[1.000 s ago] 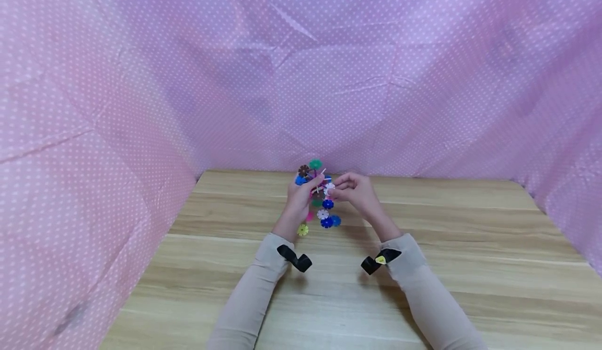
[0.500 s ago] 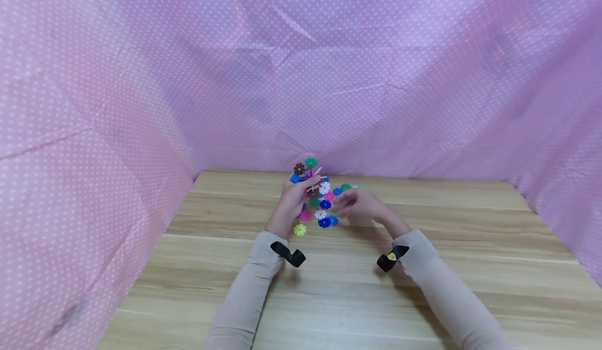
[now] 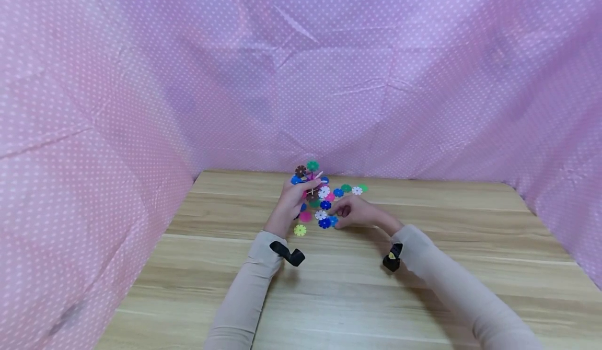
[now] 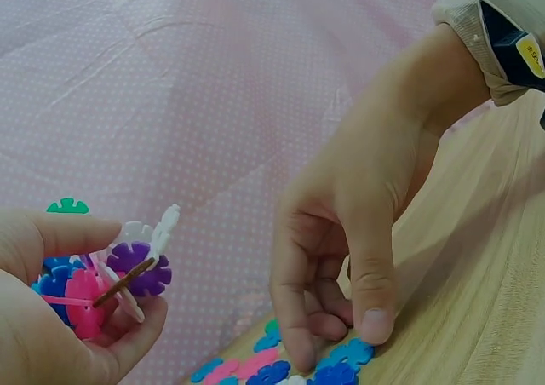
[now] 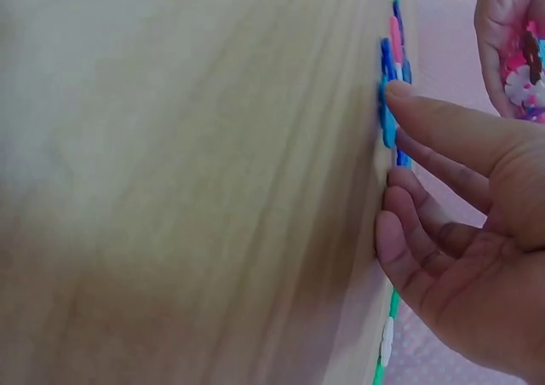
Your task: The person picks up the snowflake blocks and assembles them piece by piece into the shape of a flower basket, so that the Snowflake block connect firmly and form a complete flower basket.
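Note:
My left hand [image 3: 291, 199] holds a cluster of interlocked plastic snowflake discs [image 4: 140, 266], with pink, purple, white, blue, brown and green pieces. The cluster's inner pieces are partly hidden by the fingers. At the right of the loose discs, my right hand [image 3: 361, 211] is low over the table. Its thumb touches a light blue snowflake disc [image 4: 351, 351], and the index finger comes down on the disc's other side. A dark blue disc [image 3: 324, 223] lies against that light blue one, with a white disc [image 3: 321, 214] just behind.
Several loose discs lie on the wooden table [image 3: 329, 298]. A yellow disc [image 3: 300, 230] is nearest the front, and a green disc [image 3: 346, 188] lies beyond my right hand. Pink dotted cloth [image 3: 301, 78] hangs behind the table and along its sides.
My right hand has left the held cluster, moved right and come down to the light blue disc on the table. My left hand keeps its hold and has shifted slightly left.

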`<action>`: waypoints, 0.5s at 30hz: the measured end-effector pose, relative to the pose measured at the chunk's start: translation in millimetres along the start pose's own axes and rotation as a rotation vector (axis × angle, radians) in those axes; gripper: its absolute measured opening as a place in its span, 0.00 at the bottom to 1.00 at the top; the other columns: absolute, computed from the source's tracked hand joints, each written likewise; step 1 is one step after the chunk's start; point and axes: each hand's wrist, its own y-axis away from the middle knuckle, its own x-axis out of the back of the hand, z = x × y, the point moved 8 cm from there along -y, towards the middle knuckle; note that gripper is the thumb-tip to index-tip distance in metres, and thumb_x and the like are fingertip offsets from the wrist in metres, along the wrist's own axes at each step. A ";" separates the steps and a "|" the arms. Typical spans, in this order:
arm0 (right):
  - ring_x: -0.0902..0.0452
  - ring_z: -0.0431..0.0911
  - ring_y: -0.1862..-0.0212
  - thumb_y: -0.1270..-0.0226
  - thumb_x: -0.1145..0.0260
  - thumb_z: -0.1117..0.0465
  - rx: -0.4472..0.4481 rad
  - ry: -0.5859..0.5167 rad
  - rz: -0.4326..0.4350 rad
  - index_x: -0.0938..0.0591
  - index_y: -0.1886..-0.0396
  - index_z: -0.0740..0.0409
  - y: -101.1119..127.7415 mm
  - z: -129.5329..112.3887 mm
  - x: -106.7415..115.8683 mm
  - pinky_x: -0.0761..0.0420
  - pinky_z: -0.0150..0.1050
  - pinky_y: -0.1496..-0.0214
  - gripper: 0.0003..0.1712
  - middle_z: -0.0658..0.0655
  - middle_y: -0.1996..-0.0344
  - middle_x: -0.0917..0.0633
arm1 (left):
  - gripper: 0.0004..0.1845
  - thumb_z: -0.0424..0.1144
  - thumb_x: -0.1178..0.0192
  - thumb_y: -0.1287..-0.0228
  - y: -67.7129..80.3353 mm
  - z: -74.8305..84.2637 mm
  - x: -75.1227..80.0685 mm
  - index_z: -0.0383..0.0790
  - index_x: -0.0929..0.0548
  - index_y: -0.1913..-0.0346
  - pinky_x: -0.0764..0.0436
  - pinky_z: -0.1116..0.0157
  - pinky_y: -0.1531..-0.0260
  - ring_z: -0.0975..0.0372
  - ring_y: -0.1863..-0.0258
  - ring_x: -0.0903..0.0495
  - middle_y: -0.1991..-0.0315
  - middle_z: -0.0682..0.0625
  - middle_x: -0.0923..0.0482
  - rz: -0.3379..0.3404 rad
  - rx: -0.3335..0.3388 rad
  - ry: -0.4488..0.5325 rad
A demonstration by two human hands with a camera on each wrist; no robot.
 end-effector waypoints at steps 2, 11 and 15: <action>0.28 0.43 0.65 0.41 0.23 0.67 0.032 0.006 0.013 0.12 0.52 0.67 -1.2 -2.2 -1.1 0.24 0.29 0.64 0.17 0.61 0.66 0.16 | 0.15 0.32 0.30 0.37 -0.7 -0.3 -0.2 0.39 0.18 0.49 0.22 0.61 0.42 0.59 0.53 0.20 0.56 0.51 0.16 -0.008 0.000 -0.011; 0.24 0.45 0.61 0.44 0.24 0.72 -0.030 -0.038 0.052 0.17 0.59 0.68 1.0 3.5 2.3 0.21 0.31 0.59 0.13 0.62 0.64 0.17 | 0.15 0.34 0.26 0.40 -0.4 -4.7 1.9 0.39 0.17 0.51 0.26 0.56 0.35 0.59 0.51 0.20 0.57 0.51 0.15 0.024 0.026 -0.046; 0.22 0.46 0.61 0.45 0.26 0.74 -0.086 -0.080 0.095 0.17 0.60 0.67 6.8 9.4 11.1 0.19 0.34 0.58 0.13 0.61 0.64 0.16 | 0.17 0.33 0.26 0.41 -0.4 -6.1 -0.5 0.38 0.17 0.49 0.25 0.57 0.34 0.58 0.50 0.20 0.55 0.50 0.15 0.020 0.025 -0.037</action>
